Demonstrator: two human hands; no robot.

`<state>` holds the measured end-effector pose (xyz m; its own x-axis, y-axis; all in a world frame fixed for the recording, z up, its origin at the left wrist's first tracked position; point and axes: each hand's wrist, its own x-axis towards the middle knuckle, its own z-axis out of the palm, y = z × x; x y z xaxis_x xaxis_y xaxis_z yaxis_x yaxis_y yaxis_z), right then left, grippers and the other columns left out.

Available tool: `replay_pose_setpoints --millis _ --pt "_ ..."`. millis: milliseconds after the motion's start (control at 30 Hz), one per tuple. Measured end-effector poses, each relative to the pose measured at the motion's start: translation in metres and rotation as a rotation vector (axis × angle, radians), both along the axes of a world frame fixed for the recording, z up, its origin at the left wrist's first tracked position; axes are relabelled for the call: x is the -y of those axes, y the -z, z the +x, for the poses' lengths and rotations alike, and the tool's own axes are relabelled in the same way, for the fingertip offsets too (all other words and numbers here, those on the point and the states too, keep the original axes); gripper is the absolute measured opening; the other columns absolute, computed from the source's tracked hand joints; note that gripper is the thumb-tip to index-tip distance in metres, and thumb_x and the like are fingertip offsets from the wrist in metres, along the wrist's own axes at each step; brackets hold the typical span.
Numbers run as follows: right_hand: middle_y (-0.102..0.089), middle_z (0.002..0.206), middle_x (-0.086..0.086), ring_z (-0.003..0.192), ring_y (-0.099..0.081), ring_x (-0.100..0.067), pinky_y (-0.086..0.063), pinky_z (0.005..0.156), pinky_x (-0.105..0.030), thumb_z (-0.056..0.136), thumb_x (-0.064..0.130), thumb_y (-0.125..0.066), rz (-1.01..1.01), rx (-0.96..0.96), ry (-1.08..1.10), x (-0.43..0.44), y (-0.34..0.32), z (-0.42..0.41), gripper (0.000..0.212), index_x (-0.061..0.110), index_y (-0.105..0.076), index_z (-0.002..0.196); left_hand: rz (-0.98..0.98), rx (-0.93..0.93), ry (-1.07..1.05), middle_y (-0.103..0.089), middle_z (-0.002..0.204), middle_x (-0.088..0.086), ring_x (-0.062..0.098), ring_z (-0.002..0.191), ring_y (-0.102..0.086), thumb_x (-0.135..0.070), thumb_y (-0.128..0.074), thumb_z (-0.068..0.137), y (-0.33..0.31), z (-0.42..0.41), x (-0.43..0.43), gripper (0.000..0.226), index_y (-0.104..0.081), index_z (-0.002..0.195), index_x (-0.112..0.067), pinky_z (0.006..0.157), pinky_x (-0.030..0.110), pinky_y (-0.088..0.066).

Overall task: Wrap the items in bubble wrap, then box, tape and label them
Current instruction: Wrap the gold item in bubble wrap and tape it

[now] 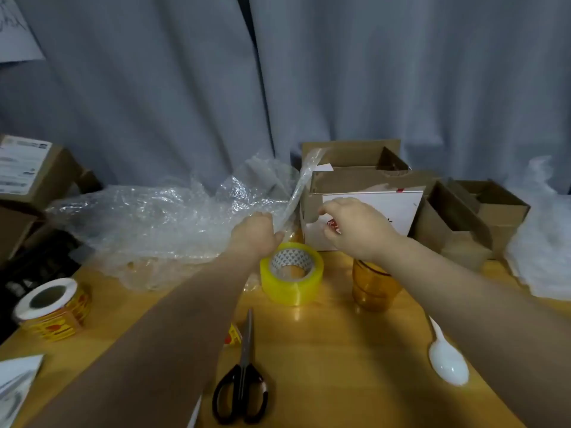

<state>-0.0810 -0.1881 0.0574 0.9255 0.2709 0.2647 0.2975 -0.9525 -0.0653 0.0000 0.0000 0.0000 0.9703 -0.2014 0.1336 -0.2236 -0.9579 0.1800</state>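
A crumpled sheet of bubble wrap (160, 220) lies across the back left of the wooden table. My left hand (255, 233) grips its right edge, which rises in a strip toward an open cardboard box (367, 180). My right hand (355, 227) is in front of that box with fingers curled at its front flap; whether it pinches the flap is unclear. An amber glass cup (374, 285) stands under my right wrist. A yellow tape roll (292, 273), a label roll (52, 307), black scissors (242, 378) and a white plastic spoon (448, 359) lie nearer me.
More open cardboard boxes (463, 217) stand at the right, with white packing material (543, 242) beyond. A labelled box (27, 168) sits at the far left. Grey curtains hang behind the table. White paper (15, 384) lies at the front left corner.
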Motion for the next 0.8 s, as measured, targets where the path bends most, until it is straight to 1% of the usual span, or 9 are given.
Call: replay_pose_setpoints --millis 133,233,300,367,433,500,600,733,800 --pt "-0.061 0.117 -0.003 0.112 -0.050 -0.023 -0.045 0.090 -0.039 0.094 0.032 -0.046 0.004 0.008 -0.044 -0.001 0.002 0.008 0.029 0.019 -0.058 0.117 -0.021 -0.033 -0.073 -0.054 0.120 0.010 0.029 0.111 -0.053 -0.043 -0.058 0.089 0.010 0.015 0.006 0.044 -0.056 0.120 -0.012 0.087 0.039 -0.044" --pt "-0.061 0.115 -0.003 0.112 -0.050 -0.022 -0.044 0.087 -0.037 0.095 0.030 -0.045 -0.004 0.002 -0.061 -0.003 -0.001 0.013 0.028 0.019 -0.058 0.117 -0.052 0.015 -0.073 -0.059 0.110 0.011 0.031 0.101 -0.057 -0.022 -0.050 0.093 0.011 0.022 0.005 0.021 -0.061 0.106 -0.011 0.079 0.036 -0.044" --pt "-0.061 0.116 -0.003 0.112 -0.050 -0.021 -0.045 0.087 -0.036 0.095 0.030 -0.046 -0.005 0.018 -0.066 -0.005 -0.002 0.014 0.027 0.018 -0.058 0.116 -0.176 0.087 -0.074 -0.062 0.100 0.015 0.035 0.094 -0.058 -0.016 -0.044 0.094 0.003 0.021 0.001 0.015 -0.057 0.099 -0.009 0.071 0.035 -0.040" --pt "-0.061 0.117 -0.002 0.111 -0.051 -0.021 -0.045 0.088 -0.036 0.095 0.030 -0.046 0.003 0.021 -0.063 -0.006 -0.003 0.012 0.026 0.018 -0.058 0.115 -0.339 0.184 -0.079 -0.061 0.095 0.020 0.038 0.087 -0.058 -0.017 -0.041 0.097 -0.013 0.013 -0.003 0.013 -0.048 0.101 -0.006 0.066 0.035 -0.034" --pt "-0.061 0.117 -0.003 0.111 -0.052 -0.022 -0.046 0.088 -0.036 0.094 0.029 -0.047 0.028 0.039 -0.061 -0.007 -0.005 0.009 0.026 0.018 -0.058 0.115 -0.437 0.308 -0.064 -0.061 0.094 0.024 0.041 0.085 -0.057 -0.018 -0.037 0.099 -0.035 0.000 -0.012 0.014 -0.042 0.102 -0.005 0.065 0.037 -0.033" --pt "-0.061 0.120 -0.003 0.111 -0.053 -0.022 -0.047 0.088 -0.037 0.094 0.028 -0.049 0.079 0.053 -0.054 -0.010 -0.009 0.004 0.028 0.019 -0.057 0.119 -0.520 0.437 -0.019 -0.063 0.096 0.019 0.038 0.086 -0.058 -0.019 -0.036 0.100 -0.060 -0.015 -0.025 0.016 -0.043 0.107 -0.006 0.067 0.038 -0.037" --pt "-0.060 0.125 -0.003 0.115 -0.053 -0.022 -0.047 0.091 -0.039 0.094 0.029 -0.053 0.268 0.069 -0.028 -0.015 -0.021 -0.005 0.035 0.019 -0.053 0.128 -0.711 0.566 0.070 -0.062 0.089 0.001 0.024 0.082 -0.058 -0.017 -0.043 0.099 -0.102 -0.040 -0.044 0.014 -0.052 0.108 -0.012 0.071 0.028 -0.041" --pt "-0.053 0.135 0.001 0.124 -0.048 -0.016 -0.042 0.101 -0.033 0.090 0.037 -0.063 0.788 0.080 -0.015 -0.021 -0.051 -0.024 0.053 0.017 -0.046 0.136 -0.797 0.610 0.228 -0.058 0.074 -0.015 -0.004 0.065 -0.054 -0.013 -0.054 0.094 -0.157 -0.082 -0.057 0.006 -0.059 0.093 -0.014 0.066 0.010 -0.040" --pt "-0.047 0.139 0.004 0.127 -0.044 -0.012 -0.037 0.100 -0.027 0.086 0.044 -0.065 1.002 0.044 -0.038 -0.024 -0.070 -0.035 0.065 0.019 -0.041 0.140 -0.822 0.583 0.293 -0.057 0.071 -0.013 -0.009 0.060 -0.053 -0.012 -0.057 0.093 -0.176 -0.105 -0.055 0.006 -0.058 0.087 -0.014 0.063 0.007 -0.038"
